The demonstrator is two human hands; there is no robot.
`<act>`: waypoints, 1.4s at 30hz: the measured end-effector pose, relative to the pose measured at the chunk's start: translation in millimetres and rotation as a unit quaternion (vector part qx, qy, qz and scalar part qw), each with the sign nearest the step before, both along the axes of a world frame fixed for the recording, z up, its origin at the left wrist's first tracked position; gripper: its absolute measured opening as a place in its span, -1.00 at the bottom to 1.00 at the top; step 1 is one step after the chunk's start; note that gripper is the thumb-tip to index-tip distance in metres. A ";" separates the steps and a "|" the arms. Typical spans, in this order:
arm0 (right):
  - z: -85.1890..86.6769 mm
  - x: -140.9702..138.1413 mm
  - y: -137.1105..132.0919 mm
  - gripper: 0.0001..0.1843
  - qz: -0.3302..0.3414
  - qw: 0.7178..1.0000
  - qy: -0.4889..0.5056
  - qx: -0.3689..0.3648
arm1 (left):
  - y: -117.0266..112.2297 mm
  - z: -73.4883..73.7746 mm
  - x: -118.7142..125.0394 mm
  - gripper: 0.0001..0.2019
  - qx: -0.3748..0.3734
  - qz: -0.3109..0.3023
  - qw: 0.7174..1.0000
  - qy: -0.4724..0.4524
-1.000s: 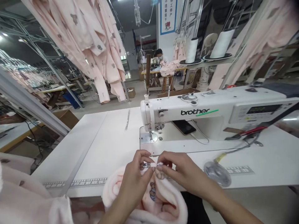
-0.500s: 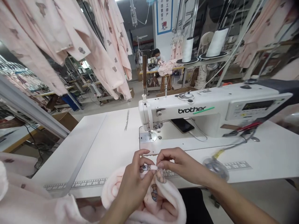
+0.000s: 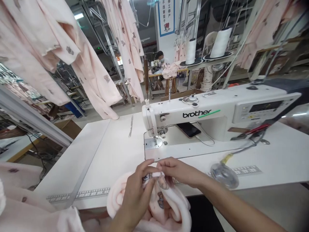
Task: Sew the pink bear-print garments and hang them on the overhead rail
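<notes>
A pink fleece, printed with small bears, is bunched at the near edge of the table, partly over the edge and just in front of the sewing machine. A folded edge of it is pinched by both hands. The left hand is closed on it from below with thumb and fingertips, and the right hand is closed on the same edge from the right, so that the fingertips of the two hands nearly meet. The fleece is judged to be light, soft and limp. It is likely to sag and roll wherever it is not held, and the pile probably gives a good grip rather than slipping. It is best taken at the folded edge, with the pinches close together so that the layers stay aligned. A phone lies under the machine arm, and a clear dish rests on the table to the right. Pink garments hang overhead.
</notes>
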State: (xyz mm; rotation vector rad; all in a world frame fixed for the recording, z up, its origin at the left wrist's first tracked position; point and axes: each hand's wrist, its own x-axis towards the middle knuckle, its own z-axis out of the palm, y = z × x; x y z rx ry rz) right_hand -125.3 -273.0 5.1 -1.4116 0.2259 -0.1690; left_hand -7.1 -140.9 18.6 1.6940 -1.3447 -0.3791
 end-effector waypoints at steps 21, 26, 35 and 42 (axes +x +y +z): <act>10.0 3.1 6.7 -0.84 -0.230 0.935 -0.012 -0.269 | -26.7 28.8 24.2 -0.75 0.117 0.020 0.990 0.078; -12.4 24.6 -29.2 -0.73 -0.285 0.895 0.061 -0.337 | -76.1 0.1 52.5 -0.76 0.137 -0.001 0.989 0.060; -49.5 65.2 -79.5 -0.85 -0.264 0.828 0.256 -0.423 | -127.1 -52.1 85.5 -0.76 0.209 -0.001 0.976 -0.061; -39.8 69.6 -86.0 -0.82 -0.259 0.812 0.307 -0.425 | -142.8 -54.0 87.7 -0.78 0.233 0.029 0.970 -0.069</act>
